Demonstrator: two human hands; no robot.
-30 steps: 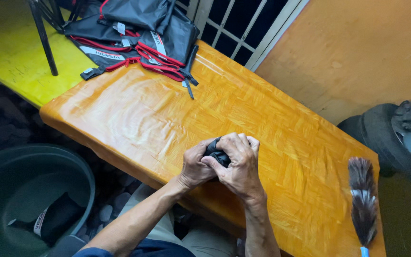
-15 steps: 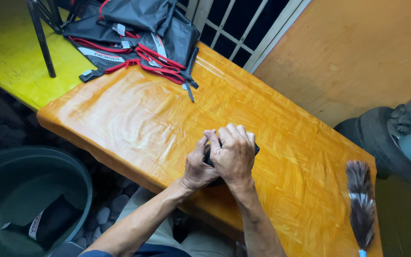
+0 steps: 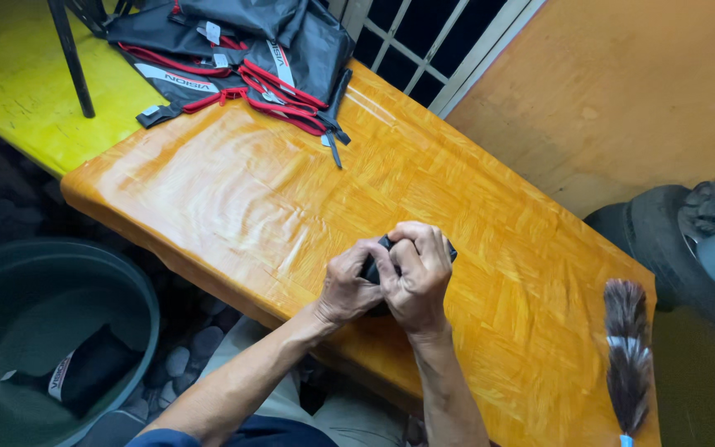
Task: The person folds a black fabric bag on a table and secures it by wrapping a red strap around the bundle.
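left hand (image 3: 346, 285), right hand (image 3: 418, 277), clasping small black object (image 3: 371, 269)

Home porch or yard: barred window (image 3: 424, 58), tyre (image 3: 664, 240), feather duster (image 3: 627, 364).

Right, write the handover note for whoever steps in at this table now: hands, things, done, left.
Left hand: closed on the small black object, gripping it from the left.
Right hand: wrapped over the same object from above, fingers curled across it.
The object sits low over the near side of the orange table, mostly hidden by both hands.
Black and red bag lies at the far end; feather duster at the right edge.
Done: object in hand. Left: cannot tell, it is too covered.
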